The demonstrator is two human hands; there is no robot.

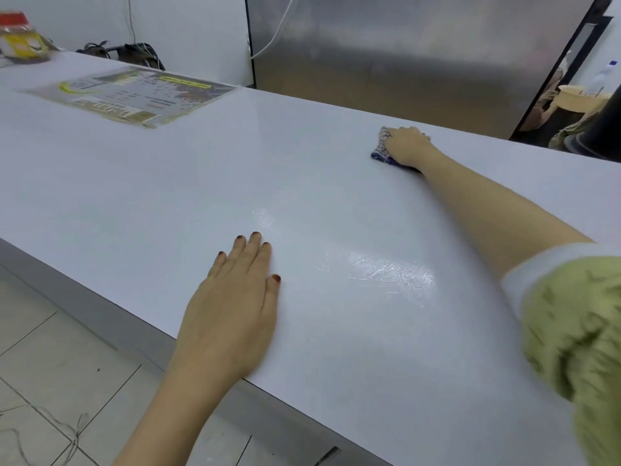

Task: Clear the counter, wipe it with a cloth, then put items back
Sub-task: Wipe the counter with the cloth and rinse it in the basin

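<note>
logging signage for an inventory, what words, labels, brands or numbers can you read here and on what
No text can be quoted.
Print on the laminated sheet lying on the counter: upside down and blurred, unreadable.
Yellow label on the red-lidded jar: too blurred to read.
The cloth under the right hand: pattern only, no lettering visible.

Glossy smooth white counter (168,183) – woven cloth (381,146) – brushed-metal panel (403,52) behind

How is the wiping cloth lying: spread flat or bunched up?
Bunched up: the cloth is a small crumpled wad under the right hand on the counter.
</note>
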